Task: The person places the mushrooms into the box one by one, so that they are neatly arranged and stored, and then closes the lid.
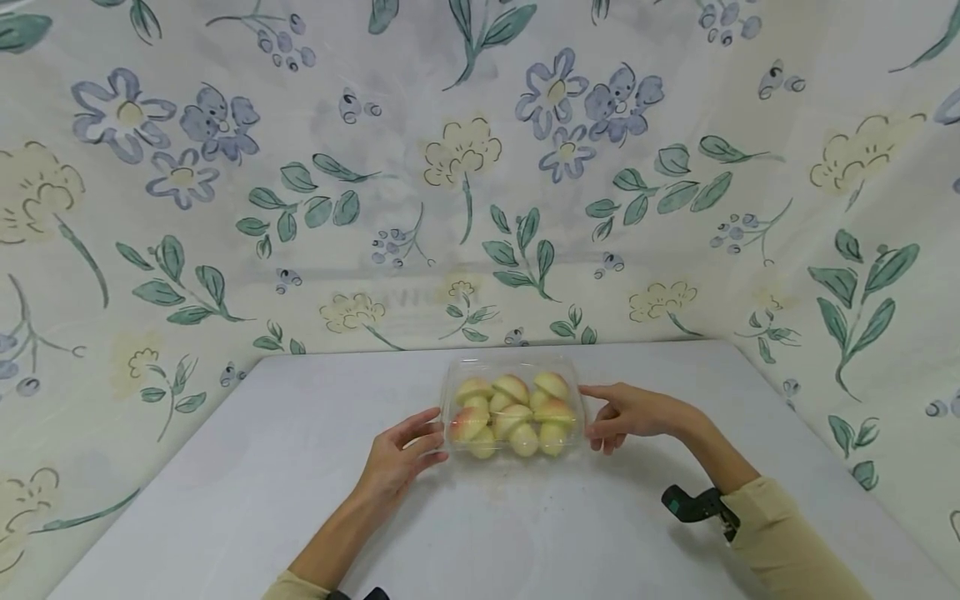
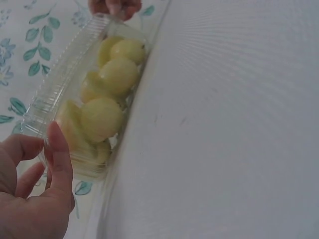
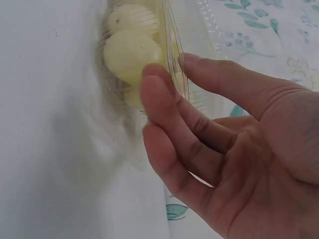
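A clear plastic clamshell box (image 1: 513, 367) stands on the white table, its lid down. Inside lie several round yellow fruits (image 1: 523, 440), some blushed red, with the lid distorting their outlines. At the box's left end, my left hand (image 1: 405, 454) pinches the rim between thumb and fingertips; the left wrist view shows this hand (image 2: 42, 184) from close by. My right hand (image 1: 633, 412) has its thumb and fingertips on either side of the rim at the right end. In the right wrist view, the clear rim (image 3: 174, 59) runs between the thumb and fingers of that hand (image 3: 234, 134).
The white table (image 1: 300, 458) ends at the back against a hanging cloth (image 1: 420, 275) printed with flowers and leaves. Small dark specks (image 1: 553, 504) dot the tabletop in front of the box. A black wrist device (image 1: 701, 506) sits at the right sleeve.
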